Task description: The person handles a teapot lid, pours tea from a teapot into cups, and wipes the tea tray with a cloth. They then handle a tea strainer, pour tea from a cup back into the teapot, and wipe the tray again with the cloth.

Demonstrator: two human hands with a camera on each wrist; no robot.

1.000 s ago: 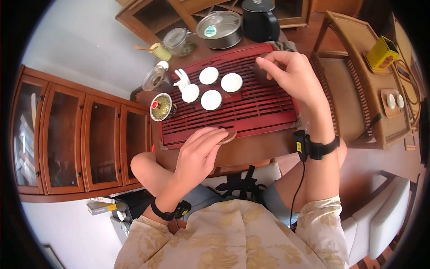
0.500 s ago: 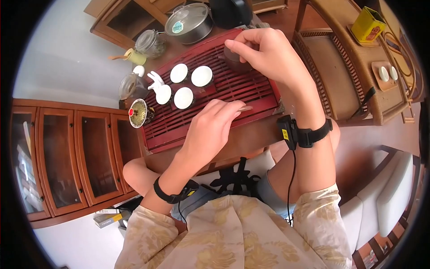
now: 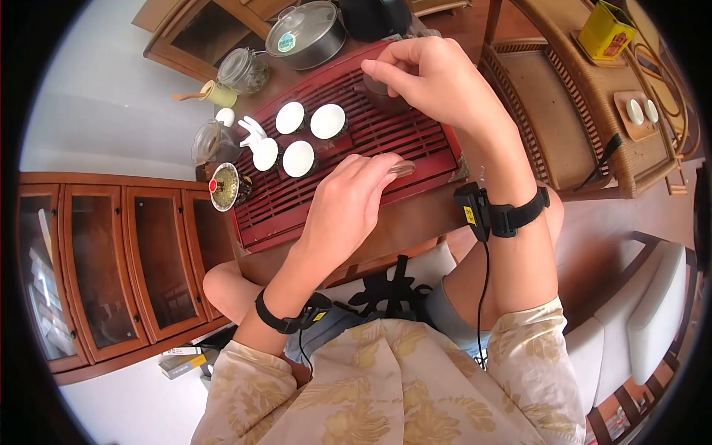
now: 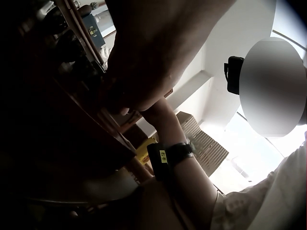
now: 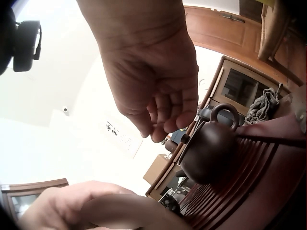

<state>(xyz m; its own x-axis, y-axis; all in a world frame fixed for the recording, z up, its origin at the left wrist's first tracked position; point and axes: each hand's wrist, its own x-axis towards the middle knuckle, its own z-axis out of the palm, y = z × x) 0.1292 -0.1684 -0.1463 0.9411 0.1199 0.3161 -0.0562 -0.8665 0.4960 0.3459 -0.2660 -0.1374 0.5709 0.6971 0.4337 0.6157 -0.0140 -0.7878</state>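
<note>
The left hand (image 3: 343, 208) pinches a thin brown piece (image 3: 401, 168) over the front edge of the red slatted tray (image 3: 278, 233). In the right wrist view this piece (image 5: 120, 211) is blurred, and part of the left hand (image 5: 57, 206) shows beside it. Above a dark brown teapot (image 5: 208, 153), the right hand (image 5: 153, 81) has its fingers curled and thumb drawn in, with nothing visible between them. The pot's knob (image 5: 184, 138) is apart from its fingertips. From the head view, the right hand (image 3: 449, 85) partly covers the teapot (image 3: 386, 95).
Four white-lined cups, one of them here (image 3: 328, 122), stand beside a white figurine (image 3: 254, 132). A patterned bowl (image 3: 225, 187) is at the tray's left. Behind are glass jars (image 3: 245, 71), a lidded pot (image 3: 308, 37) and a black kettle (image 3: 374, 18).
The head view has shifted, so the tray lies farther left and higher in it. My left hand has moved right along the tray's front with the brown piece; my right hand stays by the teapot.
</note>
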